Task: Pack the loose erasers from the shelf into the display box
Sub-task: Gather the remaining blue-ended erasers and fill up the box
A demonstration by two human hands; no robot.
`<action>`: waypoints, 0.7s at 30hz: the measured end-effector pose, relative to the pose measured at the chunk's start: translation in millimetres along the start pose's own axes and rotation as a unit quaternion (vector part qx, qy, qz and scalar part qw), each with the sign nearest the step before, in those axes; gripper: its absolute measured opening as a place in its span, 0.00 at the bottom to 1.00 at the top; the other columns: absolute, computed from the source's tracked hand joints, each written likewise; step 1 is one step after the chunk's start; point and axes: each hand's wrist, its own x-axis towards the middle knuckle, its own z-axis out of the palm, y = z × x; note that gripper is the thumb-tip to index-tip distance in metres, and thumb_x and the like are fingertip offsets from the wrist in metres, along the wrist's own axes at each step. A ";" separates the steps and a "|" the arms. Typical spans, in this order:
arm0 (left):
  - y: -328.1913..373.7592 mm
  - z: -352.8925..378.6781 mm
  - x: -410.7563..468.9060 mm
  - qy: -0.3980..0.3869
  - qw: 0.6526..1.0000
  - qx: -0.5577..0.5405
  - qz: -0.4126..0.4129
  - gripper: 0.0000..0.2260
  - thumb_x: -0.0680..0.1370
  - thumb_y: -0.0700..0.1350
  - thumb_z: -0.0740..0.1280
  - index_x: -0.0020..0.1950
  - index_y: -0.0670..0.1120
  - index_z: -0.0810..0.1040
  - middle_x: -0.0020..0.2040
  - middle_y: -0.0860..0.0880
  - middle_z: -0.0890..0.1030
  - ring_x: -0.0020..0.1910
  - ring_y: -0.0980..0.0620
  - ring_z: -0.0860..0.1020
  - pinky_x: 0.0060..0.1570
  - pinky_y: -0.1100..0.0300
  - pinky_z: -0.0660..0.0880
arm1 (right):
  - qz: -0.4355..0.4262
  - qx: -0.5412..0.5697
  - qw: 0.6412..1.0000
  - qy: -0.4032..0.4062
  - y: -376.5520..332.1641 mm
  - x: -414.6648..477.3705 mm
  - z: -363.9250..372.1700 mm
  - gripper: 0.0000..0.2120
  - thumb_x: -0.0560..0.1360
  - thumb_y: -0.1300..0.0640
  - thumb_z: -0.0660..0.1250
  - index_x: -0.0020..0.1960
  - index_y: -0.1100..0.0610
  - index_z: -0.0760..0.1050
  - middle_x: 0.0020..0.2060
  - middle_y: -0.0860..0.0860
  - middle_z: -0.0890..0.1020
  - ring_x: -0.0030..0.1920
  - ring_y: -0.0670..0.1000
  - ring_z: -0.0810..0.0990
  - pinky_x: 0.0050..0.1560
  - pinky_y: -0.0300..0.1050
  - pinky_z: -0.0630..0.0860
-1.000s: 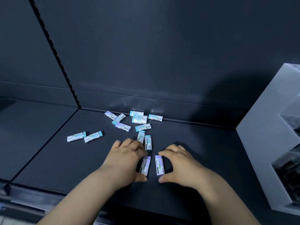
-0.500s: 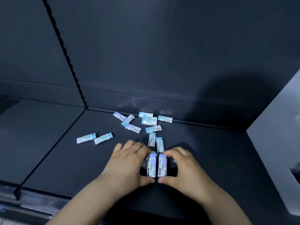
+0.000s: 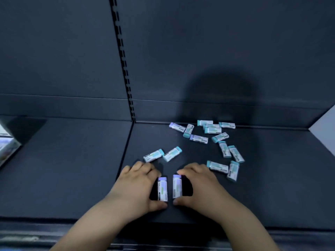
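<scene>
Purple-capped pair first: the left eraser [image 3: 162,189] and right eraser [image 3: 176,186] lie lengthwise near the front of the shelf [image 3: 72,169] w/ a thin gap between them. Half a sec ago they were pressed side to side, so they've come slightly apart. The left hand [image 3: 139,185] pinches the left eraser end to end, fingers at the far cap and thumb at the near end. The right hand [image 3: 199,187] grasps the right eraser the same way.

The view has also swung left vs. before. The display box [image 3: 326,129] is now just a pale corner at the right edge, well apart from the hands.

My read: still the gathering stage, w/ one eraser per hand and the carry to the box not begun. A dozen-odd loose erasers [image 3: 198,139] are scattered behind the hands, mostly teal-capped. Two lie just beside the right hand, two just beyond the left.

Surface is dark, matte and flat, w/ a seam btw. two boards left of the hands. Behind stands a dark back panel [image 3: 235,42] w/ a slotted upright [image 3: 123,69] and a head-shaped shadow [image 3: 217,95]. A pale carton corner [image 3: 7,147] pokes in at the left edge.
</scene>
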 end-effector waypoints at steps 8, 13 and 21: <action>-3.8 3.2 15.6 -0.019 0.995 -0.080 0.062 0.33 0.66 0.65 0.68 0.68 0.58 0.63 0.64 0.58 0.65 0.66 0.57 0.59 0.61 0.60 0.58 | 0.042 0.020 0.999 -0.010 -11.1 0.6 2.9 0.36 0.62 0.41 0.73 0.67 0.47 0.66 0.60 0.44 0.67 0.61 0.46 0.63 0.63 0.37 0.61; -2.1 -3.2 6.8 0.069 0.994 -0.086 0.027 0.28 0.66 0.62 0.63 0.65 0.59 0.67 0.61 0.60 0.68 0.63 0.57 0.64 0.56 0.61 0.59 | 0.005 0.074 0.997 0.036 -12.2 2.3 5.2 0.32 0.61 0.42 0.74 0.62 0.45 0.69 0.52 0.39 0.66 0.57 0.44 0.66 0.60 0.36 0.63; -32.3 -28.5 -23.7 0.153 0.988 -0.002 -0.020 0.26 0.60 0.55 0.74 0.57 0.51 0.78 0.51 0.53 0.80 0.49 0.50 0.78 0.42 0.55 0.71 | -0.044 0.118 0.991 0.054 -48.6 21.3 10.8 0.30 0.62 0.44 0.73 0.61 0.40 0.67 0.52 0.29 0.61 0.58 0.38 0.62 0.57 0.30 0.59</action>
